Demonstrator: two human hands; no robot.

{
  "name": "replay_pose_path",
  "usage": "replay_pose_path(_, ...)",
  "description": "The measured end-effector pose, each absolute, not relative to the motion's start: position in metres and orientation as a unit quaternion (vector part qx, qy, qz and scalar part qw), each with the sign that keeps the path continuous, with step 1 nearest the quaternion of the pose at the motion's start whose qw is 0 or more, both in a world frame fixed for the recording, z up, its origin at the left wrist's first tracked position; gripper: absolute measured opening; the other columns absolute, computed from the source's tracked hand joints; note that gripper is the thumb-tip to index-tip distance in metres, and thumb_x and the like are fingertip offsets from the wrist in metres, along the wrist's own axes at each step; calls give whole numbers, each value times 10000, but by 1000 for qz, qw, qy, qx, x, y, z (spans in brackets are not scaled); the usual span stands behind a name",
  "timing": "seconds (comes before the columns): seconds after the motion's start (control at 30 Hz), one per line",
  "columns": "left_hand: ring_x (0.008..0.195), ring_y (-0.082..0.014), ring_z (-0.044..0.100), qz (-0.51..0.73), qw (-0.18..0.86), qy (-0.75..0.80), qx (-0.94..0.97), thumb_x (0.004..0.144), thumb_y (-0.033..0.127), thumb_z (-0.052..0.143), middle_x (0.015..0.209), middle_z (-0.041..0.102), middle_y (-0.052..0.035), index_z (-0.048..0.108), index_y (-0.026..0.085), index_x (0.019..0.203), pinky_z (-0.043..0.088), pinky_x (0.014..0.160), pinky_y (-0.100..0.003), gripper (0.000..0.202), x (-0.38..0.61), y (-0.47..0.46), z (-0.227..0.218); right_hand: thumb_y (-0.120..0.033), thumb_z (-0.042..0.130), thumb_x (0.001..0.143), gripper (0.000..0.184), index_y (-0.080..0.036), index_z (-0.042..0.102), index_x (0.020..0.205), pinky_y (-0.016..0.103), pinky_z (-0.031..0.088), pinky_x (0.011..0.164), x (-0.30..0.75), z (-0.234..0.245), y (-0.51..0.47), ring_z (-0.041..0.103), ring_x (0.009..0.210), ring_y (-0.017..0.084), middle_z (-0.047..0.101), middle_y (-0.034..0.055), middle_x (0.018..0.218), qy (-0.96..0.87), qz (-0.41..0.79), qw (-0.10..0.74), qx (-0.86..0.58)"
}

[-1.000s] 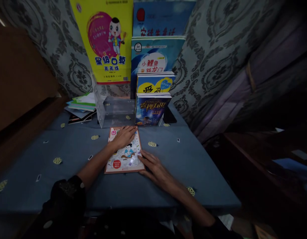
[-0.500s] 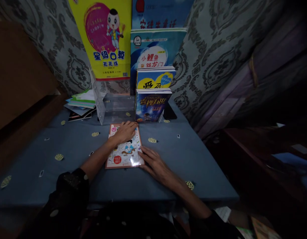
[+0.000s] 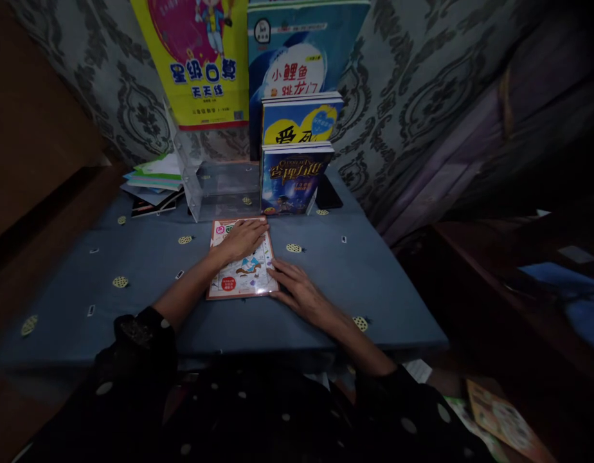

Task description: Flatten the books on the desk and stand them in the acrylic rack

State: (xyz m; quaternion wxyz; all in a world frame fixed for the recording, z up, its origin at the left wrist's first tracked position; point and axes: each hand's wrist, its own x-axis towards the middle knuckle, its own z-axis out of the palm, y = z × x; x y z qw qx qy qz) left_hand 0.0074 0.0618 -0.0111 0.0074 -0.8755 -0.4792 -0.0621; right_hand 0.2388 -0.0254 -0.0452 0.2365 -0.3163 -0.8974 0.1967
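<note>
A thin picture book [image 3: 243,273] with an orange border lies flat on the blue tablecloth [image 3: 133,283]. My left hand [image 3: 242,239] rests palm down on its upper half, fingers stretched out. Flat on the cloth lies my right hand [image 3: 297,292], with its fingertips touching the book's right lower edge. Neither hand grips anything.
Behind the book stand a clear acrylic holder [image 3: 205,186], a dark blue book [image 3: 292,183] and a yellow-blue book [image 3: 299,119]. Larger yellow [image 3: 195,64] and blue [image 3: 297,51] books lean on the patterned curtain. A loose pile of booklets [image 3: 155,186] lies at back left. More booklets lie on the floor [image 3: 499,418] at lower right.
The view has tilted down, so everything sits higher in the picture. Both hands stay on the picture book in nearly the same places.
</note>
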Motion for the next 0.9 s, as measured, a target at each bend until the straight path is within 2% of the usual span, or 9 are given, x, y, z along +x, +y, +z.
replay_pose_path(0.13,1387,-257,486,-70,11,-504,-861,1036,242,350,1499,535,-111,525,182,1428,353,1143,-485,433,14,54,-10,-403,634,950,544,-212,523,1446,546,405,1163,243,-52,-24,459,1423,290,501,166,1516,-882,221,262,-324)
replay_pose_path(0.3,1339,-234,543,-87,-15,-445,-891,990,166,408,1425,606,-104,614,187,1341,403,1122,-417,408,19,30,-10,-433,681,910,720,-288,373,1545,559,383,1176,246,-52,-23,416,1450,295,443,126,1565,-867,224,265,-357)
replay_pose_path(0.43,1359,-236,529,-82,-49,-409,-907,978,126,396,1450,587,-101,597,193,1365,391,1136,-453,441,20,4,-8,-451,677,910,787,-286,295,1578,545,377,1185,246,-52,-23,400,1459,289,422,132,1577,-866,223,272,-357)
replay_pose_path(0.53,1416,-229,470,-73,-79,-398,-911,991,133,394,1494,542,-105,548,201,1413,345,1168,-483,455,21,-16,-4,-457,678,909,789,-281,295,1576,543,380,1187,246,-53,-23,390,1466,285,422,131,1575,-860,233,276,-361)
replay_pose_path(0.67,1469,-205,393,-60,-114,-380,-916,1003,141,402,1537,498,-65,500,257,1455,275,1207,-512,476,21,-41,0,-462,675,913,752,-297,328,1560,571,386,1177,245,-54,-23,411,1452,291,455,122,1553,-856,238,280,-363)
replay_pose_path(0.77,1466,-191,397,-62,-123,-370,-919,1006,132,404,1519,521,-32,509,286,1446,273,1217,-502,478,22,-55,0,-437,673,918,687,-299,389,1529,576,410,1156,245,-54,-22,447,1426,291,477,118,1534,-857,234,282,-362)
replay_pose_path(0.9,1445,-178,431,-72,-119,-371,-918,1005,116,396,1510,530,-32,517,281,1438,275,1229,-493,479,23,-65,-2,-375,667,926,638,-280,428,1510,581,409,1151,245,-54,-20,470,1406,291,531,123,1490,-870,238,283,-325)
